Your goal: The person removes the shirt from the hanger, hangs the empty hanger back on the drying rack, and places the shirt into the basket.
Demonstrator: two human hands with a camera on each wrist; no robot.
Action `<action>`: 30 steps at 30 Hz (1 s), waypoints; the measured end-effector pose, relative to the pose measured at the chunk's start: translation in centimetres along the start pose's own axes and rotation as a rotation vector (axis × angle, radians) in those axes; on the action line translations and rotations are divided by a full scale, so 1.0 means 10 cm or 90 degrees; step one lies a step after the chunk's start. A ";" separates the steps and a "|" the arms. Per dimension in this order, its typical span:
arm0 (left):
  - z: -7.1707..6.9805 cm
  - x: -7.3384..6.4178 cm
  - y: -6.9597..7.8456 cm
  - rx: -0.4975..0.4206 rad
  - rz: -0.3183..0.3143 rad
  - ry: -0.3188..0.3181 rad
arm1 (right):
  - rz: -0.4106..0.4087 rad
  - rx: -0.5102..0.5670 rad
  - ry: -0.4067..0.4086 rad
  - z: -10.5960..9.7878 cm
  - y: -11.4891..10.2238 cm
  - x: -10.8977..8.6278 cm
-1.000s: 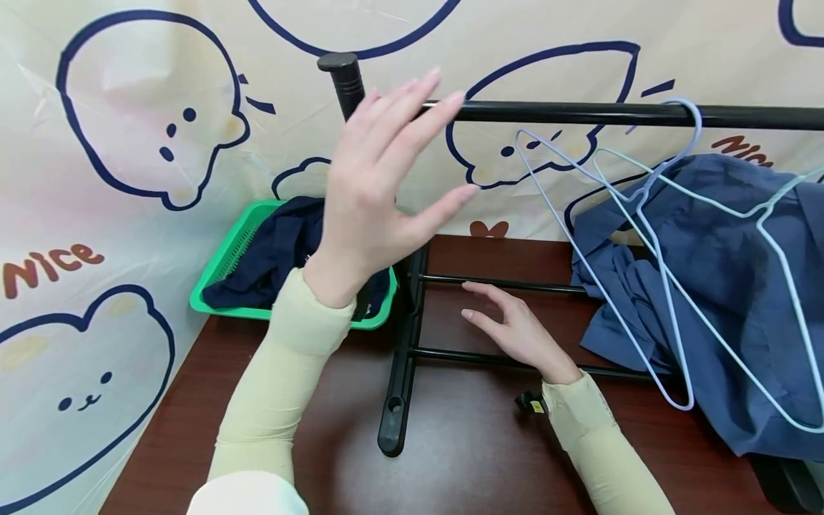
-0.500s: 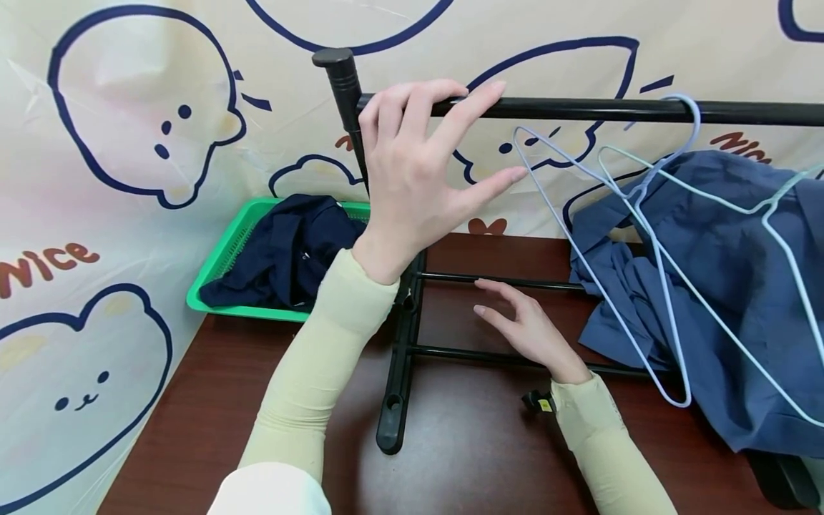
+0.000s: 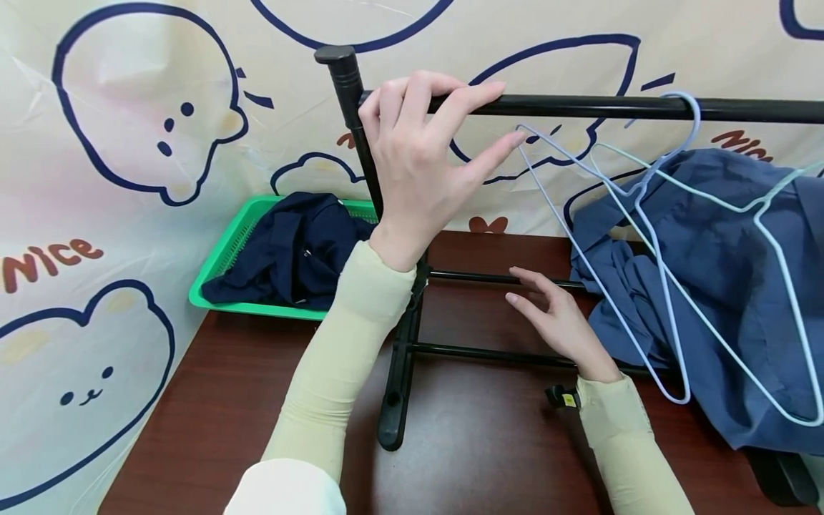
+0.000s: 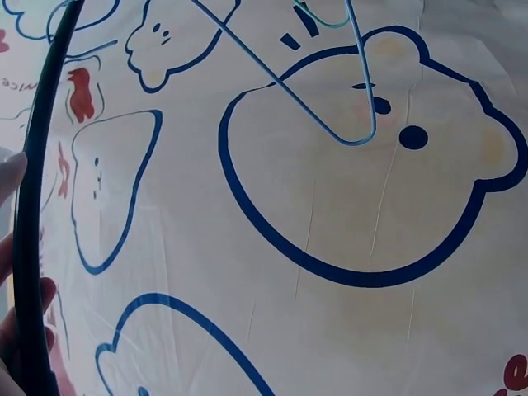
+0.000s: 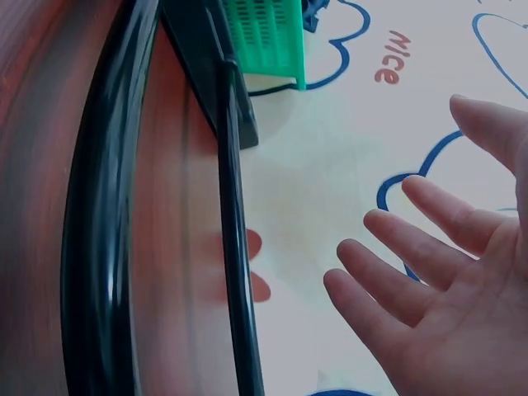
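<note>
Left hand (image 3: 412, 164) with fingers (image 3: 444, 89) curled over the black metal rail (image 3: 611, 109) near its left post, thumb at the pale blue wire hanger (image 3: 634, 236), right hand (image 3: 560, 325) open, fingers spread above the dark wooden tabletop (image 3: 257, 400), green plastic basket (image 3: 222, 261) at the tabletop's far left corner holding a navy garment (image 3: 292, 250)

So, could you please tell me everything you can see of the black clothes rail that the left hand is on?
The black clothes rail is a slim, matte, round bar, metal by the look of it, running level from a ribbed upright post with a round cap at its left end out past the right edge. The left hand grips it beside the post, fingers curled over the top. Further right, a pale blue wire hanger hooks over it. Its black base bars rest on the dark wooden table.
</note>
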State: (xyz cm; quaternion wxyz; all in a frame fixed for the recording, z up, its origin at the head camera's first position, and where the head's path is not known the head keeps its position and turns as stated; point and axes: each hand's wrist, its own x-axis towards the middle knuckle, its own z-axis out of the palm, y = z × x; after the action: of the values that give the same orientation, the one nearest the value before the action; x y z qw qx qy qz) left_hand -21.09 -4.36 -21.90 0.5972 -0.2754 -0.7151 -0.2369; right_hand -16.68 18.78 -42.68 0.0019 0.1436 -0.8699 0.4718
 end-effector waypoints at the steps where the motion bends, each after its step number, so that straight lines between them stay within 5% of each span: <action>1: 0.01 0.00 0.00 0.000 -0.003 0.000 | 0.000 0.000 0.006 -0.02 0.01 -0.01; 22: 0.03 0.01 0.01 0.003 -0.031 0.013 | 0.005 -0.065 0.118 -0.46 0.19 -0.19; 30: 0.03 0.02 0.01 -0.004 -0.035 0.010 | 0.055 -0.080 0.151 -0.67 0.19 -0.28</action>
State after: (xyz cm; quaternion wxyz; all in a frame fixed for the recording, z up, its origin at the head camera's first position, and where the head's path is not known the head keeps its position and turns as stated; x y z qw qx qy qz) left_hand -21.24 -4.07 -21.79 0.5954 -0.2554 -0.7167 -0.2580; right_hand -15.39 25.94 -40.90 0.0935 0.0485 -0.8968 0.4298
